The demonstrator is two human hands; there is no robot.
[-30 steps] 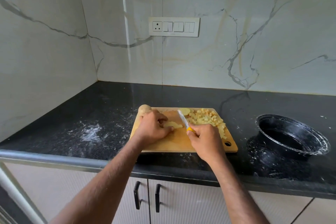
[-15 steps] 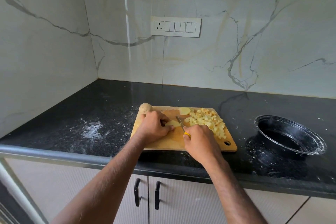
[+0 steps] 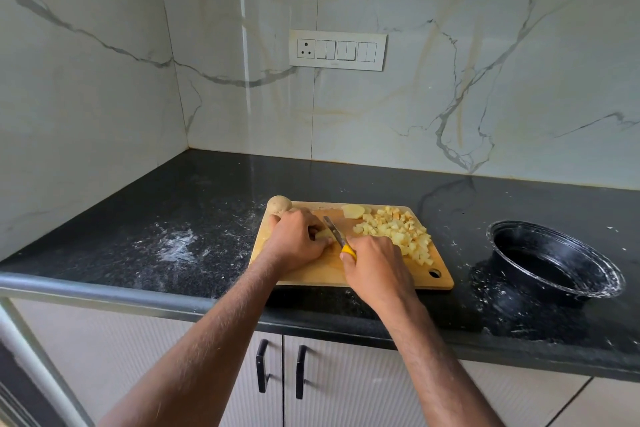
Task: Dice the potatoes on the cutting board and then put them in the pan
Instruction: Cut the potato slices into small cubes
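The right hand [image 3: 375, 263] is closed around the yellow handle of the knife [image 3: 335, 231], blade angled away and to the left so its edge meets the potato piece [image 3: 323, 234]. The left hand [image 3: 298, 239] is curled down over that piece, fingers pressed onto it, probably to pin it against the board [image 3: 311, 274] while the blade works beside them.

Taking the board as landmark: the dice [image 3: 398, 236] are heaped on its far right part, likely pushed there to keep the cutting spot free. A peeled half [image 3: 353, 211] waits at its far edge, and a whole potato [image 3: 279, 204] sits at its far left corner, partly off it. The pan [image 3: 602, 282] stands well to the board's right on the counter [image 3: 207, 211], holding no potato that I can see, so dicing seems unfinished.
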